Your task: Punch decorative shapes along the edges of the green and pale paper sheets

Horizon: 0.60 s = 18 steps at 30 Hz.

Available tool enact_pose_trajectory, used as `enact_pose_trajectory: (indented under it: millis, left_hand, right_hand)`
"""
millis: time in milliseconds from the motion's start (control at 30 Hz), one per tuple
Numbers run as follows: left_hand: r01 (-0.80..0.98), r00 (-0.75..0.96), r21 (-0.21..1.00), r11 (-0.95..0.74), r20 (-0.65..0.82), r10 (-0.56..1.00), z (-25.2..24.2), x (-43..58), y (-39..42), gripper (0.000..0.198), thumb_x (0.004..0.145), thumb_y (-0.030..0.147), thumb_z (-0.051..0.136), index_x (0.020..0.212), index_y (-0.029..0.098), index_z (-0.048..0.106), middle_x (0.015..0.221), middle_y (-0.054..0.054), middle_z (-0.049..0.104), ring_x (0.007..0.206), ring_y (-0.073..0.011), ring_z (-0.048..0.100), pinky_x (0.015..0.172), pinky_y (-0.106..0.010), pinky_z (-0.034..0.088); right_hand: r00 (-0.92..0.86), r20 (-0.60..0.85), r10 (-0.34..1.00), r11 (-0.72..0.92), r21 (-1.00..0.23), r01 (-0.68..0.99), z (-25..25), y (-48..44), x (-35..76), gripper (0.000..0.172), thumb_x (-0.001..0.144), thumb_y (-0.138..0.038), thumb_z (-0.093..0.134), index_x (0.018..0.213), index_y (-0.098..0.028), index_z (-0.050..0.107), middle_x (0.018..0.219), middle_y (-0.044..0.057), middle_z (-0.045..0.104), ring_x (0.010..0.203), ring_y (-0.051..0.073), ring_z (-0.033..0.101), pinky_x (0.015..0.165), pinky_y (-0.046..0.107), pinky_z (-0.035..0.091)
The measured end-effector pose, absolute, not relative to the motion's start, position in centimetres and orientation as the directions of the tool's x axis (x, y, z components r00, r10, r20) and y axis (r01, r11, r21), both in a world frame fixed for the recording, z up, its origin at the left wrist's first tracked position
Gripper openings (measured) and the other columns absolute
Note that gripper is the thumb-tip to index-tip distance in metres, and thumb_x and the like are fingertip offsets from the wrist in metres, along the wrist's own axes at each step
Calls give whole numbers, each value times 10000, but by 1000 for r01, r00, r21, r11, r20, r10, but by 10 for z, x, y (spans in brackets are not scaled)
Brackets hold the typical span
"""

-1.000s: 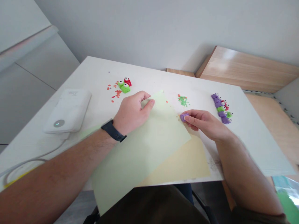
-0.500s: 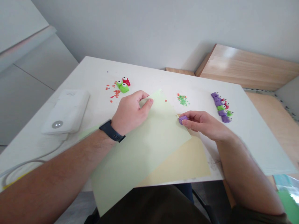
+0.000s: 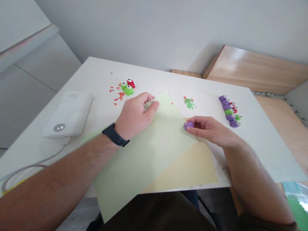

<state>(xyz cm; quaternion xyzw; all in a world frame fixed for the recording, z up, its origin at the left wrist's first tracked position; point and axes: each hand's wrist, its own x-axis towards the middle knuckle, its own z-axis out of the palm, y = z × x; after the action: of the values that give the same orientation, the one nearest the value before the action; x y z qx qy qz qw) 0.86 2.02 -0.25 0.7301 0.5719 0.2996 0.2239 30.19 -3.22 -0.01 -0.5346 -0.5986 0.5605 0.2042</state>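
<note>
My left hand (image 3: 137, 111), with a dark watch on its wrist, pinches the upper left edge of a pale green paper sheet (image 3: 149, 150) between thumb and fingers. At that sheet's right edge, my right hand (image 3: 207, 128) grips a small purple craft punch (image 3: 188, 125). Its fingers partly cover the punch, and I cannot tell how far the paper reaches into it. A yellow sheet (image 3: 190, 166) lies beneath the green one. Tiny green paper bits (image 3: 189, 103) are scattered just beyond my right hand.
Purple, red and green punches (image 3: 228, 111) stand clustered on the right of the white table (image 3: 262, 141). Green and red ones (image 3: 128, 87) sit back left, among orange paper bits (image 3: 121, 96). A white box-shaped device (image 3: 68, 114) with a cable (image 3: 51, 158) lies at left.
My right hand and the purple punch have shifted slightly down along the sheet's edge. My left hand keeps its place on the paper.
</note>
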Motion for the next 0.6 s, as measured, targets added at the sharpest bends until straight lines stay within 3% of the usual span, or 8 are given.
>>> enact_pose_trajectory:
  millis: [600]
  left_hand:
    - [698,177,668,-259,190,966,-4,7,20,305,970,489,546,1027,233,704,753,-4,708,630,-194,554,682,-347,418]
  right_hand:
    - [-342,-343,875,-177,-884,433,-2,-32,303,388,893,-536,792,1079,-198,756,963,54,709,831,183,597,732,336,467]
